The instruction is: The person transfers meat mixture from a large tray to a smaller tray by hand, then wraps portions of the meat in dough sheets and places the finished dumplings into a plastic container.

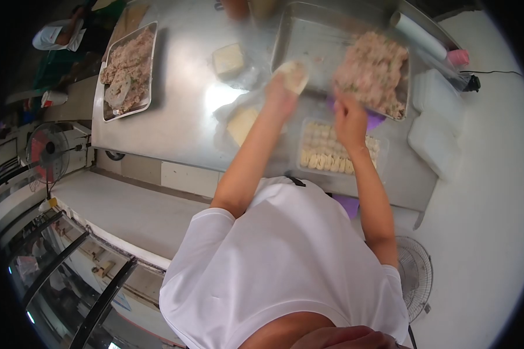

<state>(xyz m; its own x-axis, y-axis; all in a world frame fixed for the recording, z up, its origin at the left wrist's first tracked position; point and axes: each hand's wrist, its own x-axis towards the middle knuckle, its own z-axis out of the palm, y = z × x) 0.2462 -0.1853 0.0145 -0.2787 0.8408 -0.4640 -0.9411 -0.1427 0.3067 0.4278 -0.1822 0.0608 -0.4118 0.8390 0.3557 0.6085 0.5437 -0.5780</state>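
My left hand [280,96] holds a round pale dumpling wrapper [294,75] over the near edge of a metal tray [308,32]. The tray carries a heap of pinkish minced filling [374,65]. My right hand [349,119] reaches to the near edge of that filling; it is blurred, and I cannot tell whether it holds anything. Something purple [377,120] shows just beside it. Below my hands stands a clear box [381,150] with rows of folded dumplings [326,157].
Wrapper stacks [241,125] [228,58] lie on the steel table [180,116]. A second tray of filling [128,70] sits at the left, near another person [58,35]. White boxes [436,116] and a roll [419,35] are at the right. Fans [46,152] [416,276] stand below.
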